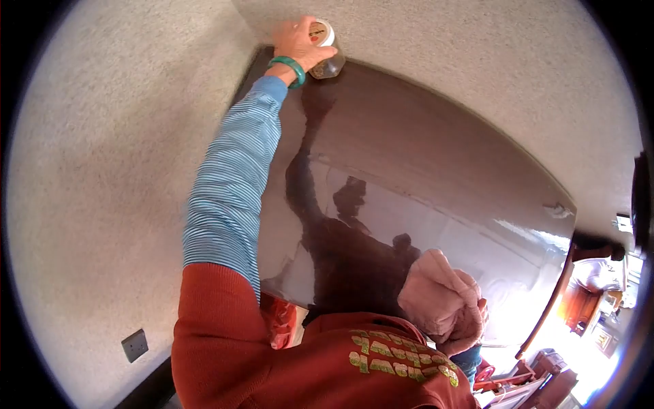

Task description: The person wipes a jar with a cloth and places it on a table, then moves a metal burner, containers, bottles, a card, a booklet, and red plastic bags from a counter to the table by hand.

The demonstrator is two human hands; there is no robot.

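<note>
My left hand (300,44) is stretched out to the far left corner of a dark, glossy tabletop (409,143). Its fingers are wrapped round a clear jar (328,66) with a white-rimmed lid, which is at the table's back edge by the wall. A green bangle (289,68) circles that wrist, above a blue striped sleeve. Close to my chest, a folded pink cloth (439,293) covers most of my right hand (482,308). Only a bit of the fingers shows at the cloth's right side, closed on it.
Pale textured walls (102,170) meet behind the table's far left corner. A socket (135,345) is low on the left wall. Something red in plastic (279,322) is below the near table edge. Reddish wooden furniture (524,385) stands at lower right, near bright light.
</note>
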